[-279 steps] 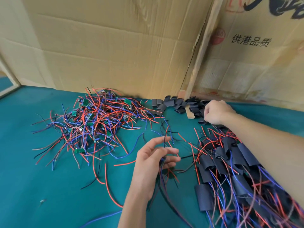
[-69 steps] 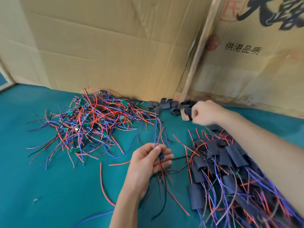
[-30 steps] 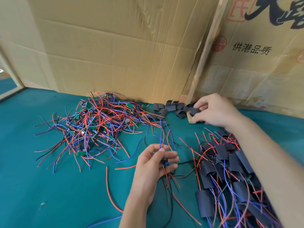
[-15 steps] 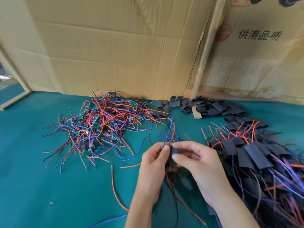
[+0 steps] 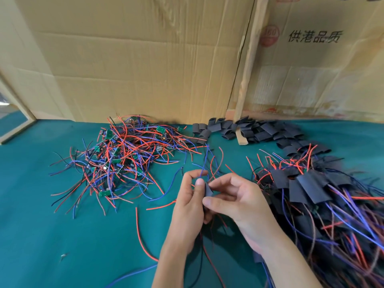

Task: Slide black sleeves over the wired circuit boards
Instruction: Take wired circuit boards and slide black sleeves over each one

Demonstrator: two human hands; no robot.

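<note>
Black sleeve (image 5: 207, 190) meets wired board at frame centre.
Right hand (image 5: 234, 201) pinches the roughly upright sleeve; left hand (image 5: 192, 201), touching it, grips the board's wires (image 5: 202, 170).

My table (image 5: 41, 215) is covered in teal cloth. On it to my left lies a tangle of bare wired boards (image 5: 122, 161); at the back a heap of loose black sleeves (image 5: 257, 129); to my right the sleeved boards (image 5: 311, 190); nearer me a stray red wire (image 5: 139, 235)
</note>
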